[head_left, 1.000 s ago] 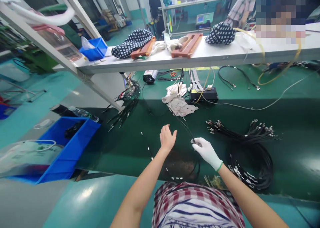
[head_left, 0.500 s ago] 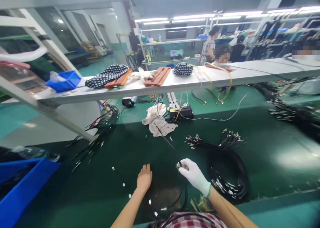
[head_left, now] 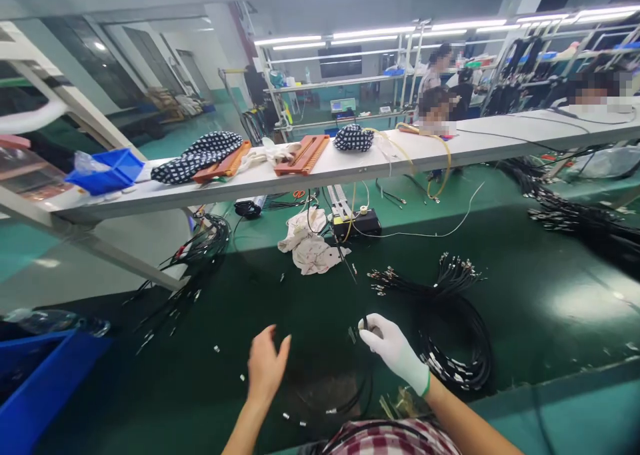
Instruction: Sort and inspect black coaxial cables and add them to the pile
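My bare left hand (head_left: 267, 367) is over the dark green bench (head_left: 200, 395), its thumb and fingers apart and holding nothing. My right hand (head_left: 393, 350), in a white glove, is closed around a thin black cable (head_left: 364, 324). Part of that cable is blurred above the fist, and I cannot trace it fully. More black cable (head_left: 357, 396) curves below, near my body. To the right of the glove lies a coiled bundle of black cables (head_left: 484, 338) with small metal ends. Small white pieces (head_left: 243, 378) are scattered left of and below my left hand.
A white shelf (head_left: 240, 196) crosses above the bench, carrying orange-brown racks (head_left: 303, 155), patterned cloth and a blue bin (head_left: 106, 172). A white rag (head_left: 315, 252) and a black box (head_left: 357, 224) lie behind my hands. A larger blue bin (head_left: 55, 388) stands at left. Other people work beyond the shelf.
My left hand has moved left and its fingers have opened out. The gloved right hand stays closed on the cable, nearly in place. The view has shifted slightly.
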### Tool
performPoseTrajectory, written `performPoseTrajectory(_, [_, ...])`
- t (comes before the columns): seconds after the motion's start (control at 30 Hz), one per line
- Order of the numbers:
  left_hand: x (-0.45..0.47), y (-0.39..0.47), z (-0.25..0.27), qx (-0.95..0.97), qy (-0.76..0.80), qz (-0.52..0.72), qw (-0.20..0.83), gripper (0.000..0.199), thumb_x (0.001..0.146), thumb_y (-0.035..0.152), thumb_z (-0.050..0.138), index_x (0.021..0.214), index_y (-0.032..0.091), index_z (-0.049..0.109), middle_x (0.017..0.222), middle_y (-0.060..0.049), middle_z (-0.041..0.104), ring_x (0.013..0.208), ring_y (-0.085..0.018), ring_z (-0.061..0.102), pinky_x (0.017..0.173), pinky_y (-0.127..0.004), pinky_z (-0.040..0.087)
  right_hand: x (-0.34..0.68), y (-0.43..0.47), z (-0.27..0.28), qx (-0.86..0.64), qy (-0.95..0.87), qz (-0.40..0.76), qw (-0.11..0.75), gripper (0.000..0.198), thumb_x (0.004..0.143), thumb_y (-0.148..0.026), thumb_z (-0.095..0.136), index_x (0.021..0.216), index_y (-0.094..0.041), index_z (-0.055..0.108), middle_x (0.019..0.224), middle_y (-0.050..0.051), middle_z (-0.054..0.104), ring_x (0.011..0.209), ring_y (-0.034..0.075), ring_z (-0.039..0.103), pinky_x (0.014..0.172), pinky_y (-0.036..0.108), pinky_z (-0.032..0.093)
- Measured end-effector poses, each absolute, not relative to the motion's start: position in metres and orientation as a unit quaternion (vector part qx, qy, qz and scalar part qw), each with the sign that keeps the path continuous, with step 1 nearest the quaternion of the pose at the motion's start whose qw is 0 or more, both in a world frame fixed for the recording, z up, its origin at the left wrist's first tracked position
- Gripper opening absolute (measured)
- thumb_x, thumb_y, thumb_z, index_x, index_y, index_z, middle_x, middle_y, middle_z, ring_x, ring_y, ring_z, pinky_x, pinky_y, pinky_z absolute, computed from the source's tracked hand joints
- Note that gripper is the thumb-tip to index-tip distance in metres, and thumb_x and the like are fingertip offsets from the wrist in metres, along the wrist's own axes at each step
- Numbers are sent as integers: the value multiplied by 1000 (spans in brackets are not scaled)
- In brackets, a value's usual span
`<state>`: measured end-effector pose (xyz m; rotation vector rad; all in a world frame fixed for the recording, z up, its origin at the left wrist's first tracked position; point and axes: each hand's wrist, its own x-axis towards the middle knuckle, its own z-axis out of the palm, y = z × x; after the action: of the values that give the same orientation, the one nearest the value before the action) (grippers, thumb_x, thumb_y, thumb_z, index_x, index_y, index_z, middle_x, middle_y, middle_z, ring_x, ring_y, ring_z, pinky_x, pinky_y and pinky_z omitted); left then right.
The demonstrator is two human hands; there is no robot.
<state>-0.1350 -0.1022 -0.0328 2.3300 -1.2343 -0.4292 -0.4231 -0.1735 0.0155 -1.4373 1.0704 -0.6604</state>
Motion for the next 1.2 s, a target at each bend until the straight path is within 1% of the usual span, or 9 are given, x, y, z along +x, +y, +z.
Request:
performPoseTrajectory(0.13, [-223,-153,29,610,-428,-486,456,55,85,54,55,124,16,46,114,-13,63,103,-21,62,89,-34,48,-406,-172,30,-634,434,-265,582,17,87,-33,57,94,-18,62,77,-1,60,67,12,51,65,25,40])
performPoseTrajectory(0.23, [-261,-175,58,512,-351,-563,546,52,87,55,56,119,15,46,90,-5,64,82,-14,62,78,-28,47,-403,-171,38,-645,431,-256,577,18,86,-33,59,92,-17,63,79,0,62,69,13,51,66,25,40])
performPoseTrajectory(0.3, [-270,-178,68,484,-335,-572,571,45,87,54,57,108,14,52,69,2,56,63,-10,54,66,-23,43,-409,-172,46,-644,427,-242,587,18,84,-34,61,91,-17,63,80,1,63,70,13,53,67,26,42])
performPoseTrajectory(0.4, [-277,-173,75,461,-349,-584,570,38,89,50,57,96,13,56,58,4,49,54,-8,46,58,-21,38,-424,-183,63,-642,445,-264,565,22,82,-37,65,92,-17,65,85,3,66,74,15,57,70,27,45])
performPoseTrajectory(0.57, [-295,-166,90,428,-406,-631,504,35,88,46,60,88,11,57,58,-1,59,52,-11,51,58,-24,42,-439,-205,103,-647,467,-353,488,23,82,-38,65,94,-18,65,84,2,64,70,13,56,65,26,44])
performPoseTrajectory(0.67, [-304,-163,95,405,-422,-650,484,37,86,47,64,86,11,58,63,-4,62,55,-12,54,57,-25,45,-440,-207,119,-678,445,-346,473,13,83,-32,63,83,-19,64,78,0,58,65,11,53,61,24,42])
performPoseTrajectory(0.83, [-307,-157,90,394,-430,-659,476,37,88,48,61,87,12,58,67,-4,64,58,-12,56,60,-25,46,-443,-199,123,-717,450,-333,415,26,90,-32,56,68,-18,58,74,0,53,68,11,53,63,25,41])
performPoseTrajectory(0.97, [-309,-153,83,381,-412,-664,494,36,95,48,50,86,13,56,68,-4,64,60,-12,58,61,-25,45,-445,-194,119,-700,448,-344,437,26,92,-35,54,72,-19,60,75,0,54,66,11,54,63,25,42])
performPoseTrajectory(1.2, [-312,-152,90,389,-384,-666,508,34,91,47,58,84,13,55,65,-3,62,59,-13,59,61,-25,46,-443,-195,112,-679,435,-364,466,25,92,-35,55,75,-18,61,77,1,53,70,12,55,62,23,44])
